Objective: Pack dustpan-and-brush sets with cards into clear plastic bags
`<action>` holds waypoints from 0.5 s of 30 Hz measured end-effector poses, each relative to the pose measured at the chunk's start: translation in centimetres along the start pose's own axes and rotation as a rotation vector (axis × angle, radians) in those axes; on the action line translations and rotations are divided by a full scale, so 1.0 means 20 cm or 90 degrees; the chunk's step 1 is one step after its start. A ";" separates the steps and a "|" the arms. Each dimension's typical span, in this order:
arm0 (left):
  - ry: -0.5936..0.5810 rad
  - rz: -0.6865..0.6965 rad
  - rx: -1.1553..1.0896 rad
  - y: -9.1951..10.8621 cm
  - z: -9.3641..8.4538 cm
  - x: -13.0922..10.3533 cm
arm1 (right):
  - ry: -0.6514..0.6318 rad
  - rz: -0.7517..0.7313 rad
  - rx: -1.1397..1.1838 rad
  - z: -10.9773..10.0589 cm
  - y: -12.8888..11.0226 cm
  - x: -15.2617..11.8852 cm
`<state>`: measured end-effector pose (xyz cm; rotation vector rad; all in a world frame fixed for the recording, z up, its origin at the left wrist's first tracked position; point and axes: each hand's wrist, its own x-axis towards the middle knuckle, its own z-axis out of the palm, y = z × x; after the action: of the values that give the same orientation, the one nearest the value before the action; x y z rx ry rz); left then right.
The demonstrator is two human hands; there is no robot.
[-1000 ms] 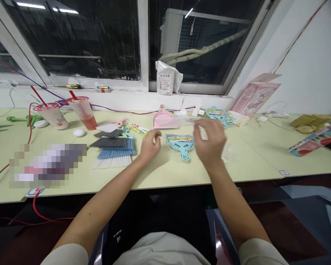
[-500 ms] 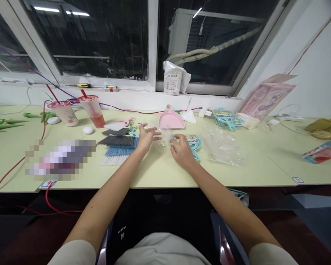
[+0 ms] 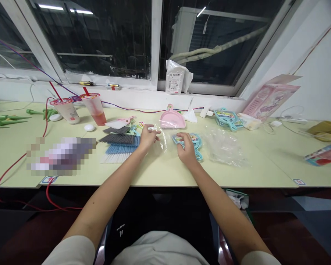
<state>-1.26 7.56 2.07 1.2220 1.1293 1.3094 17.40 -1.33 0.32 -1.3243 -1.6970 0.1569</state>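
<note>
My left hand (image 3: 148, 139) has its fingers closed on the edge of a clear plastic bag (image 3: 162, 141), which spreads out to its right above the table. Over a small stack of light blue toy dustpans (image 3: 199, 142) is my right hand (image 3: 187, 149), fingers curved and thumb apart, with nothing visible in its grasp. Whether its fingertips touch the stack I cannot tell. Left of my left hand lies a pile of toy brushes (image 3: 120, 141) with grey, blue and white bristles. A pink dustpan (image 3: 173, 119) rests behind the bag.
Flattened clear bags (image 3: 226, 149) lie to the right. More blue dustpans (image 3: 228, 119) sit farther back by a pink box (image 3: 271, 97). Two drink cups (image 3: 95, 110) with straws stand at the back left, near a white computer mouse (image 3: 89, 127). A red cable (image 3: 9, 173) hangs over the front edge.
My right hand has moved away from the plastic bag, right to the blue dustpans, and its fingers have parted. The bag stays at my left hand. The view has shifted slightly.
</note>
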 end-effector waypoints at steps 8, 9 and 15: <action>0.021 -0.014 0.087 -0.07 0.01 0.04 | 0.071 -0.034 -0.023 0.00 0.06 0.01; 0.023 -0.017 0.097 -0.08 0.01 0.04 | 0.081 -0.032 -0.035 0.00 0.08 0.01; 0.025 -0.016 0.136 -0.09 0.01 0.04 | 0.083 -0.041 -0.051 0.07 0.12 0.02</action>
<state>-1.02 8.53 0.46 1.3357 1.3353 1.2216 18.15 0.59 -1.61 -1.3076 -1.6483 -0.0352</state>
